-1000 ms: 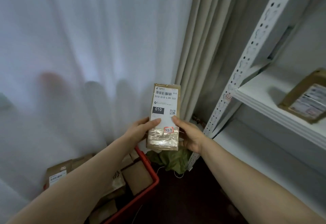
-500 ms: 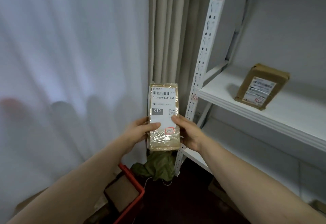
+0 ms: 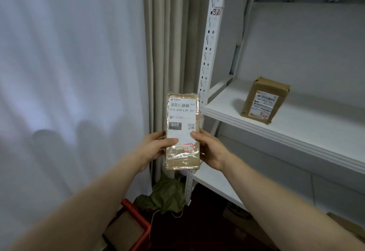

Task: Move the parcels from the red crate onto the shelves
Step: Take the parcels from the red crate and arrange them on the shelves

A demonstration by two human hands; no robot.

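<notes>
Parcel [image 3: 182,130] between two hands [image 3: 152,148] [image 3: 212,152] (second parcel [image 3: 264,100] on shelf [image 3: 300,130])

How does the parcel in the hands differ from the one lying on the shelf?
The held parcel is slim and upright, gripped by the left hand and right hand; the shelf parcel is squarer and lies flat on the shelf, untouched. Both are brown with white printed labels.

Parcel storage corner of a curtained room: white slotted-steel shelving [image 3: 286,130] with handwritten bay tags [image 3: 216,12], a labelled brown parcel [image 3: 263,100] shelved, red crate [image 3: 136,223] of boxes on floor.
</notes>
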